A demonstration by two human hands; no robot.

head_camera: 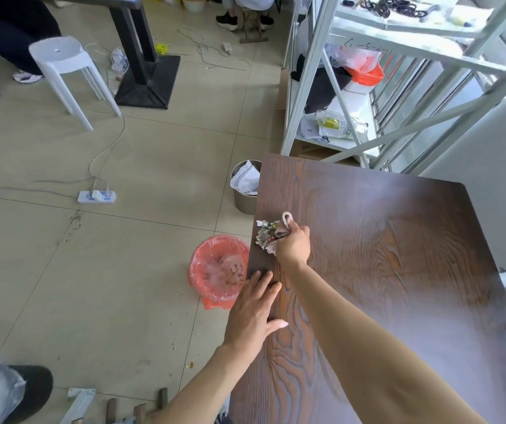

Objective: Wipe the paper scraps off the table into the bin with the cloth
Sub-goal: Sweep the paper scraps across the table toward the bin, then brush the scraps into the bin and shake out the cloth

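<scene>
My right hand [294, 244] is shut on a pinkish cloth [285, 229] near the left edge of the dark wood-grain table [383, 255]. A small heap of paper scraps [264, 234] lies bunched against the cloth's left side, close to the table edge. My left hand [253, 313] rests flat and open on the table's left edge, nearer to me. On the floor just below that edge stands a bin lined with a red plastic bag [218, 270], with a few scraps inside it.
A metal bin [243, 200] with white paper stands on the floor beyond the table corner. A white shelving rack [352, 87] is behind the table. A power strip [96, 196], cables, a white stool [65, 68] and seated people are further off.
</scene>
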